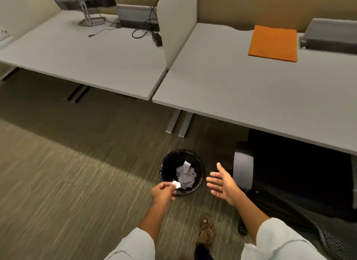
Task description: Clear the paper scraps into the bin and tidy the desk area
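Now the left hand (163, 192) pinches a white paper scrap (176, 184) in a closed grip, just beyond it the bin (164, 170); the right hand (222, 183) is spread open, empty.

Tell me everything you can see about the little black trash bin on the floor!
The bin is small, round and black, perhaps lined with a dark bag, though that is hard to tell. It stands upright on the striped carpet, in front of the grey desks, beside a black office chair. Crumpled white paper scraps lie at its bottom. The left hand holds another white scrap over its near rim; the open right hand is beside it, not touching.
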Demonstrator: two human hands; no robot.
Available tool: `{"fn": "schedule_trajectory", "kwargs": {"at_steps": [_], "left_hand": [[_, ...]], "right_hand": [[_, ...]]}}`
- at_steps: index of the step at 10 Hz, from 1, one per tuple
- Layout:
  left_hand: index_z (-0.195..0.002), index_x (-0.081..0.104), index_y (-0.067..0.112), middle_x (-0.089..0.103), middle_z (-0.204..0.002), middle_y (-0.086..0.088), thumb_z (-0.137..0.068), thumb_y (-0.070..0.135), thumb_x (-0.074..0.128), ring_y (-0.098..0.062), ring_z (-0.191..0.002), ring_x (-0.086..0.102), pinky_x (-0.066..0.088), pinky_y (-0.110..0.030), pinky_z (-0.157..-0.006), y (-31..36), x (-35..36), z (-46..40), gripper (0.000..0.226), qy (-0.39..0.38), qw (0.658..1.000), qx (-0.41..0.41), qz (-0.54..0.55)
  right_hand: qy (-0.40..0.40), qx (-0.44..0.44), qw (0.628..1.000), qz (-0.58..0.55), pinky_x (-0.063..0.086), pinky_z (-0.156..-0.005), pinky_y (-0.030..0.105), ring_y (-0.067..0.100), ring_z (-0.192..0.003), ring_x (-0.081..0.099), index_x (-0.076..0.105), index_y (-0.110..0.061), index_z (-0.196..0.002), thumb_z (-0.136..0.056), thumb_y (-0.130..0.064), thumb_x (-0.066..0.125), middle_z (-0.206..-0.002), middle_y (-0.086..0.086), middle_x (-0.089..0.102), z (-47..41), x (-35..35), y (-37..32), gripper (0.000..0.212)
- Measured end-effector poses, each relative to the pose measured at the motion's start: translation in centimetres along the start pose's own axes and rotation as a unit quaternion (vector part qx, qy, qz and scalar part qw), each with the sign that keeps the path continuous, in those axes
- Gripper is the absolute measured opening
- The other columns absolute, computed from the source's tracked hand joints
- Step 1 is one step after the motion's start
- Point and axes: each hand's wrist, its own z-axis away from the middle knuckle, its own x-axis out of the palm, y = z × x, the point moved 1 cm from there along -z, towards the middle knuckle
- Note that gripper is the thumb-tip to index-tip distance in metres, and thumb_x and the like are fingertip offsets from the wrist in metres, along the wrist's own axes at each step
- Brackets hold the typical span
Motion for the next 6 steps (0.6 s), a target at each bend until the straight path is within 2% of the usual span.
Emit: {"fn": "schedule_trajectory", "kwargs": {"at_steps": [1,2,3,4,5,6], "left_hand": [[-0.080,0.067,0.004,0.068,-0.074,-0.016,-0.086,-0.009,0.067,-0.019,-0.058,0.061,0.047,-0.022,-0.040,0.3,1.9,-2.2,0.015,0.015,1.000,-0.010,-0.003],[-0.078,0.065,0.001,0.065,-0.069,-0.016,-0.085,-0.013,0.066,-0.020,-0.054,0.058,0.046,-0.020,-0.035,0.7,3.7,-4.4,0.016,0.024,1.000,-0.019,-0.006],[-0.077,0.064,-0.001,0.062,-0.064,-0.016,-0.086,-0.013,0.065,-0.022,-0.052,0.055,0.047,-0.020,-0.037,1.3,5.2,-6.7,0.015,0.035,0.999,-0.031,-0.001],[-0.075,0.062,0.002,0.063,-0.068,-0.017,-0.087,-0.012,0.065,-0.021,-0.051,0.056,0.051,-0.023,-0.043,1.7,6.2,-8.8,0.019,0.045,0.998,-0.048,0.005],[-0.081,0.058,-0.002,0.064,-0.085,-0.024,-0.086,-0.019,0.062,-0.025,-0.059,0.059,0.054,-0.020,-0.040,2.5,7.1,-10.5,0.018,0.033,0.996,-0.074,0.025],[-0.104,0.051,-0.001,0.058,-0.097,-0.029,-0.084,-0.026,0.058,-0.028,-0.064,0.057,0.056,-0.025,-0.046,2.5,6.9,-11.9,0.032,0.024,0.994,-0.097,0.046]], "right_hand": [[0.013,0.024,1.000,0.004,0.052,-0.092,0.043,0.026,-0.107,0.068,0.065,-0.017,-0.117,-0.092,-0.068,0.048,-0.114,0.006,0.072,-1.8,-0.7,-0.3,0.060],[0.024,0.037,0.999,-0.017,0.052,-0.089,0.041,0.026,-0.105,0.068,0.065,-0.015,-0.117,-0.092,-0.067,0.048,-0.114,0.007,0.073,-3.6,-1.3,-0.4,0.060],[0.042,0.041,0.997,-0.045,0.053,-0.082,0.039,0.027,-0.105,0.069,0.066,-0.014,-0.117,-0.093,-0.066,0.049,-0.113,0.007,0.073,-5.2,-1.9,-0.4,0.059],[0.054,0.039,0.995,-0.078,0.053,-0.082,0.039,0.028,-0.107,0.068,0.065,-0.013,-0.118,-0.093,-0.064,0.049,-0.115,0.008,0.073,-6.0,-2.5,-0.1,0.059],[0.066,0.052,0.992,-0.092,0.052,-0.087,0.042,0.029,-0.109,0.067,0.065,-0.013,-0.120,-0.093,-0.063,0.050,-0.118,0.009,0.072,-6.5,-2.7,0.3,0.059],[0.075,0.054,0.991,-0.094,0.052,-0.088,0.043,0.029,-0.109,0.067,0.064,-0.012,-0.122,-0.093,-0.061,0.051,-0.118,0.010,0.071,-6.7,-2.6,0.6,0.058]]}}
